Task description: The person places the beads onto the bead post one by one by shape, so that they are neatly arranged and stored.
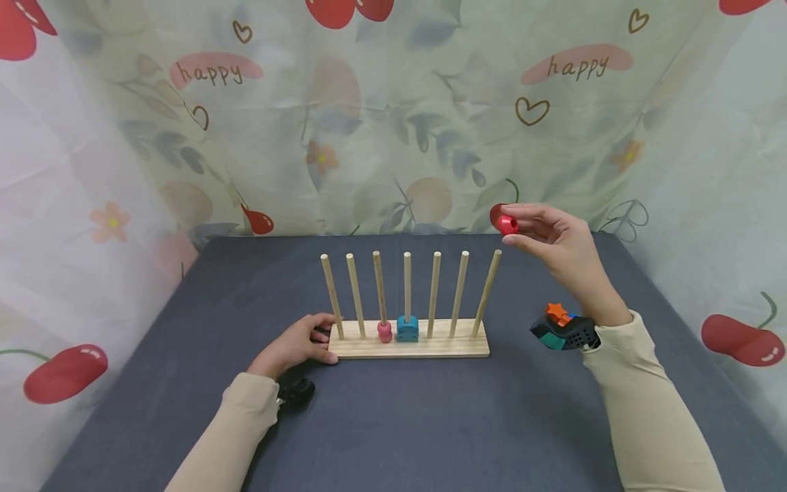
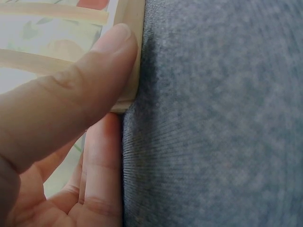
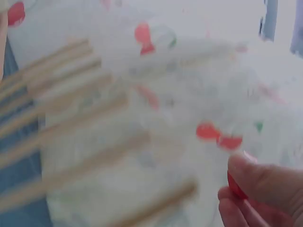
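A person's left hand [image 1: 301, 340] grips the left end of a wooden base [image 1: 369, 350] with seven upright rods [image 1: 408, 283]; the right hand [image 1: 568, 256], well apart, pinches a red bead [image 1: 505, 223] just above the rightmost rod [image 1: 488, 287]; the bead's hole seems turned sideways; threading it cleanly would likely call for tipping the hole downward, centred over the rod's tip, with the base held steady.

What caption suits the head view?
Left hand grips a seven-peg wooden stand; right hand pinches a red bead.
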Motion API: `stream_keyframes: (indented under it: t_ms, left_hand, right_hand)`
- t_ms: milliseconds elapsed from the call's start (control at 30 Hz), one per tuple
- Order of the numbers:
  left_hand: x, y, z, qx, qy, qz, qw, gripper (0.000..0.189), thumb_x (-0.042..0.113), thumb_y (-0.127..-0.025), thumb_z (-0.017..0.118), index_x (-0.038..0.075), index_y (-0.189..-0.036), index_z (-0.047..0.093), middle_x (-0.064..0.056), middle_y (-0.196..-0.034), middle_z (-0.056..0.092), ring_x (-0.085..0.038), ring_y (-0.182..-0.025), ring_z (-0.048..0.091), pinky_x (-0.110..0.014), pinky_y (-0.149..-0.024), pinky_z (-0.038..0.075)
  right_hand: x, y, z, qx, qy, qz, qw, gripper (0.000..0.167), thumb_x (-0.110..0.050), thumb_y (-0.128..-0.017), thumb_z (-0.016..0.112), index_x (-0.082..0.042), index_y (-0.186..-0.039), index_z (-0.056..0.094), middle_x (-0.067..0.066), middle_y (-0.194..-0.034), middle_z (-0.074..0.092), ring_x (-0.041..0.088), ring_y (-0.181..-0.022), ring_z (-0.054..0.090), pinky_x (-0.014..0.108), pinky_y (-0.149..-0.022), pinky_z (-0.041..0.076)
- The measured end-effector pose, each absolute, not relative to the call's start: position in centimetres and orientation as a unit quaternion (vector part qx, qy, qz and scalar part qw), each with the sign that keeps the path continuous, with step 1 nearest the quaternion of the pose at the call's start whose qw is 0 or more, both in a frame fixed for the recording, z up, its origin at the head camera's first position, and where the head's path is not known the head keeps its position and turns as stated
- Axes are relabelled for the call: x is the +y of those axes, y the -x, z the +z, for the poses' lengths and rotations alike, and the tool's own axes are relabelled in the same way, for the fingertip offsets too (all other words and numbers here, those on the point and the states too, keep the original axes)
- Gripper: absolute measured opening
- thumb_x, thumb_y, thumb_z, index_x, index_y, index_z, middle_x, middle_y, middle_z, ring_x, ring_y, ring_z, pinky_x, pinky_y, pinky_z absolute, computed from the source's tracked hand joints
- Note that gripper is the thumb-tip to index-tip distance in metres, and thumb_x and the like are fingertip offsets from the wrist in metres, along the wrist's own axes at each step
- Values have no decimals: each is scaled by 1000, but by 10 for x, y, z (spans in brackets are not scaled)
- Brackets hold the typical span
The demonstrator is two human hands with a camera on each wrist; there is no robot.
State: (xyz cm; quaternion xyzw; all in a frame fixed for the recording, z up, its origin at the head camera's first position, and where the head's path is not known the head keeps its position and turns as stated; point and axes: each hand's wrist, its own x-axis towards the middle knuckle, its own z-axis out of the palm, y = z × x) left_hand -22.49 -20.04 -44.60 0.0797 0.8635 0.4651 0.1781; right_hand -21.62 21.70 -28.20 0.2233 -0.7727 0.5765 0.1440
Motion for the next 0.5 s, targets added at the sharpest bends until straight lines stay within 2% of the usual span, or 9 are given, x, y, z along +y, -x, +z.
stream_keyframes:
  t_ms: [300,500]
  left_hand:
    - [-200,225,-443,864,-91,462,178,75,4,-70,85,1,-136,50,-17,-120,49,-25,-100,52,-33,-84,48]
    - [-199,224,-442,867,-86,457,179,74,5,-70,85,1,-135,51,-17,-119,49,-25,-99,52,-33,-83,48]
  right_hand:
    - [173,197,-266,-752,-248,592,151,37,-2,-79,76,0,-115,67,-7,-104,70,8,-90,69,20,-79,53]
    - [152,195,-272,-741,-261,602,144,37,-2,-79,76,2,-115,68,-4,-107,69,9,-92,70,24,-82,53]
